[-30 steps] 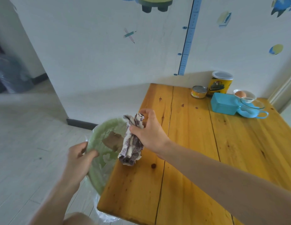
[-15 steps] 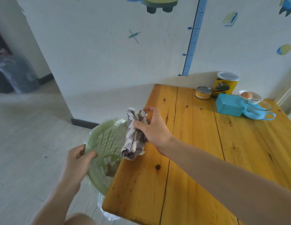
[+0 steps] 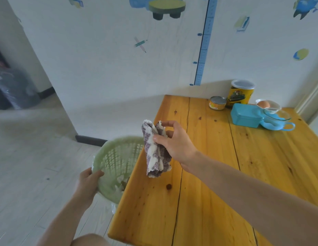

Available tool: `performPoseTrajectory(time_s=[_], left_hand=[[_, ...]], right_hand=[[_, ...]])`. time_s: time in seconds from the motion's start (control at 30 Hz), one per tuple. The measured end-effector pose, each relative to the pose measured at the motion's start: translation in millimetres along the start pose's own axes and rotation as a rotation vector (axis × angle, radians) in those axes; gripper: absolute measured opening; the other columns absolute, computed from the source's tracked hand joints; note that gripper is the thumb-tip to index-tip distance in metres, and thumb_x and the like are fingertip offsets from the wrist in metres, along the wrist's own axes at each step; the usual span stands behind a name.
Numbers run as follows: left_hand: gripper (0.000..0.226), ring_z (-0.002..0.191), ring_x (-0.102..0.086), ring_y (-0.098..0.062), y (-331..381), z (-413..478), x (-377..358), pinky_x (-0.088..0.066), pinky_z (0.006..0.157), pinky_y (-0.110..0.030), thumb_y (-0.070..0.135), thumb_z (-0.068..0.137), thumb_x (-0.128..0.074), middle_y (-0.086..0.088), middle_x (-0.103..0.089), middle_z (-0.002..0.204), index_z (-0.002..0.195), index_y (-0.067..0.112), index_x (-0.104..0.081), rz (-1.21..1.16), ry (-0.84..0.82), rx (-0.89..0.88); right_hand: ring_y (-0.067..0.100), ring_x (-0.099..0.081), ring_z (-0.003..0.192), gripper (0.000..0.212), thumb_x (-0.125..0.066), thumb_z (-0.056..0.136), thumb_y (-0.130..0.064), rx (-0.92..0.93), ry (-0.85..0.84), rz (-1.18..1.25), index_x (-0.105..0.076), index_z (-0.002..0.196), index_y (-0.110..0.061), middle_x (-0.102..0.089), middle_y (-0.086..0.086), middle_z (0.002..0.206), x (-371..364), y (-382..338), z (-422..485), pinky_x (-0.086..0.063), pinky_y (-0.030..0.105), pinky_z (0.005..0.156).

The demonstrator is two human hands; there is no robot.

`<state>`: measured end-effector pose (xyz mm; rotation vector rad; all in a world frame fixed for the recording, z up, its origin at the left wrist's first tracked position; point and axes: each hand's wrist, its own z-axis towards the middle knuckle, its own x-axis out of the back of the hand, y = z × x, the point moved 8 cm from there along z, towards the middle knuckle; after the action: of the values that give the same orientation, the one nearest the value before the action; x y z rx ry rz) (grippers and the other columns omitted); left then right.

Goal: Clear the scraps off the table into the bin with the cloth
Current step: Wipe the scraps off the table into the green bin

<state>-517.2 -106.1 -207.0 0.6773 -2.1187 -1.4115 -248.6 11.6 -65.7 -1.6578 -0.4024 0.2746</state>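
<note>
My right hand [image 3: 174, 142] pinches a purple-and-white cloth [image 3: 155, 153] that hangs bunched over the left edge of the wooden table [image 3: 216, 183]. A pale green perforated bin [image 3: 112, 157] is tilted toward the table's left edge, partly under it. My left hand [image 3: 88, 183] grips its near rim. Scraps [image 3: 121, 184] lie at the bottom of the bin, pale and brown bits.
At the table's far right stand a small tin [image 3: 217, 103], a yellow can [image 3: 241, 94], a blue box [image 3: 246, 116], and glass bowls [image 3: 277, 112], one holding an egg. A white wall runs behind. Pale floor stretches to the left, with a wrapped dark object [image 3: 14, 89] far left.
My right hand has lifted the cloth a little above the table edge. The bin has tipped so the scraps slid to its bottom.
</note>
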Motion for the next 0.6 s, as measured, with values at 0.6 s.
performPoseTrajectory(time_s=[0.6], left_hand=[[0.025, 0.061, -0.048, -0.026, -140.6, 31.5, 7.3, -0.042, 0.048, -0.027, 0.006, 0.097, -0.056, -0.021, -0.057, 0.085, 0.119, -0.005, -0.060, -0.128, 0.246, 0.327]], right_hand=[[0.017, -0.075, 0.088, 0.044, -0.074, 0.089, -0.015, -0.039, 0.011, 0.027, -0.050, 0.125, -0.024, -0.075, 0.005, 0.105, 37.0, 8.5, -11.0, -0.060, 0.030, 0.072]])
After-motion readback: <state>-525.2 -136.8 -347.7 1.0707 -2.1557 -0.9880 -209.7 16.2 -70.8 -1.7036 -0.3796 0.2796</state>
